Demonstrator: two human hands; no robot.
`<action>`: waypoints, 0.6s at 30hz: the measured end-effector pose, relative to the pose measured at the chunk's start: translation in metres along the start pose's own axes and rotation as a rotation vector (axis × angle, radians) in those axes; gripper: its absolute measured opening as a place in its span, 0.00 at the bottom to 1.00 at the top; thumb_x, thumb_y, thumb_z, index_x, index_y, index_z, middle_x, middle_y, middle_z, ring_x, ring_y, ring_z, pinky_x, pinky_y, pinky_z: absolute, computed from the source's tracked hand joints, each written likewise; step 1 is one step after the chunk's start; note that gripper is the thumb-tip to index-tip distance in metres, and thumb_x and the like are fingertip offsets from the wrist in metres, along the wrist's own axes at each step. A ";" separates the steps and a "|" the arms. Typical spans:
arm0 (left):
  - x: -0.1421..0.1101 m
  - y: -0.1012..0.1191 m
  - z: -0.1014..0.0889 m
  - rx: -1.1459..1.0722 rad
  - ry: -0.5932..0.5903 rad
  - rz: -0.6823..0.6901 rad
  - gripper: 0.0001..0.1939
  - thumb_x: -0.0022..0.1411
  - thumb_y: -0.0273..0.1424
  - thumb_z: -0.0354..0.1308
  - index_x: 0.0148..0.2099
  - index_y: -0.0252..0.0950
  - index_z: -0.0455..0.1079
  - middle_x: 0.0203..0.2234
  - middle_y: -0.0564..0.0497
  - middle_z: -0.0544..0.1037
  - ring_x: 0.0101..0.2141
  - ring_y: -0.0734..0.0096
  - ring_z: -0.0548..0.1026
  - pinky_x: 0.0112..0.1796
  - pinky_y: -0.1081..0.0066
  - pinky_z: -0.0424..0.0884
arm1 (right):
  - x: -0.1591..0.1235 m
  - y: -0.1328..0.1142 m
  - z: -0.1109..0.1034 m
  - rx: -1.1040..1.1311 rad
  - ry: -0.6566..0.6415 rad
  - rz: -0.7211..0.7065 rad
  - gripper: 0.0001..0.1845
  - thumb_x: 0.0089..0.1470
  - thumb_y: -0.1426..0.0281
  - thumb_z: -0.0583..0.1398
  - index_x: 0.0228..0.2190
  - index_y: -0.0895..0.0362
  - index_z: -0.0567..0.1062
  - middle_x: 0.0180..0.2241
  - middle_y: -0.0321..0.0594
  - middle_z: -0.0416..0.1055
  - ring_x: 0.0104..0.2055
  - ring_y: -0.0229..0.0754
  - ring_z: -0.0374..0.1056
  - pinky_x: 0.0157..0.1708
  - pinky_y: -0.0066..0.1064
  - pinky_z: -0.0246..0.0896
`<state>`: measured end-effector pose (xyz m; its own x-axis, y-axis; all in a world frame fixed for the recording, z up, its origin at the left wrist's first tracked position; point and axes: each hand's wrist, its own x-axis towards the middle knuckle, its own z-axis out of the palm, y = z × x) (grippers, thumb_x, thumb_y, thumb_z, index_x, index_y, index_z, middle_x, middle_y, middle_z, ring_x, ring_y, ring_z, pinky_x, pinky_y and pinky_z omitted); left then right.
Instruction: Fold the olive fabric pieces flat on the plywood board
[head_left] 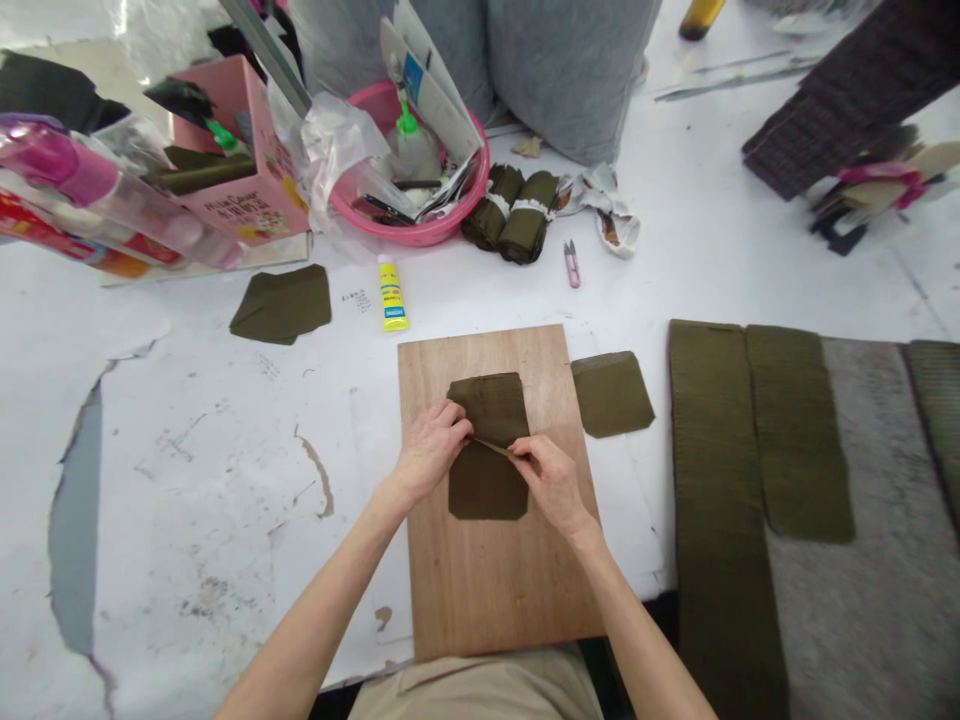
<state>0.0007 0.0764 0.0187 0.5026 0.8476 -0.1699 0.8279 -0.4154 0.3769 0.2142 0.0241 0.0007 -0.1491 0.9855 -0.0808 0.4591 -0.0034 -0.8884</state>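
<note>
A dark olive fabric piece (487,485) with cut corners lies on a wooden board (510,590) in front of me. Across its middle runs a thin raised edge or fold, pinched at both ends by my fingers. My left hand (435,445) is closed on the left end of that edge. At the right end, my right hand (551,480) grips it between thumb and fingers. Whether the upper and lower parts are one piece or two layers, I cannot tell. Just right of the board rests another olive fabric patch (613,395).
More olive patches (285,305) lie at the left. Behind the board are a yellow tube (392,295), pink thread snips (572,265), tied fabric bundles (525,225) and a pink basin (409,233). A pink box (262,205) stands back left; larger olive-and-grey fabric panels (716,480) cover the right.
</note>
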 end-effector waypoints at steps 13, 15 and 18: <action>-0.021 0.008 0.002 -0.562 0.000 -0.272 0.03 0.58 0.30 0.54 0.35 0.37 0.66 0.27 0.53 0.73 0.28 0.72 0.69 0.31 0.73 0.64 | -0.011 -0.001 0.015 0.179 0.026 0.406 0.13 0.51 0.62 0.57 0.33 0.57 0.75 0.27 0.39 0.74 0.28 0.43 0.68 0.27 0.31 0.63; -0.026 0.010 0.007 -0.667 0.004 -0.349 0.06 0.58 0.33 0.55 0.38 0.37 0.67 0.27 0.54 0.74 0.26 0.73 0.69 0.29 0.74 0.64 | -0.012 0.002 0.017 0.185 0.033 0.424 0.13 0.51 0.62 0.58 0.33 0.57 0.76 0.26 0.39 0.74 0.26 0.43 0.67 0.26 0.31 0.62; -0.032 0.012 0.012 -0.692 0.017 -0.398 0.08 0.59 0.36 0.54 0.36 0.36 0.69 0.23 0.54 0.73 0.24 0.73 0.68 0.26 0.74 0.62 | -0.011 0.004 0.019 0.178 0.040 0.442 0.13 0.51 0.61 0.57 0.32 0.58 0.76 0.25 0.39 0.74 0.25 0.42 0.66 0.25 0.30 0.61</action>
<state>-0.0022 0.0399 0.0175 0.1929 0.8966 -0.3987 0.5991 0.2142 0.7715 0.2013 0.0098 -0.0105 0.0622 0.8887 -0.4543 0.3133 -0.4496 -0.8365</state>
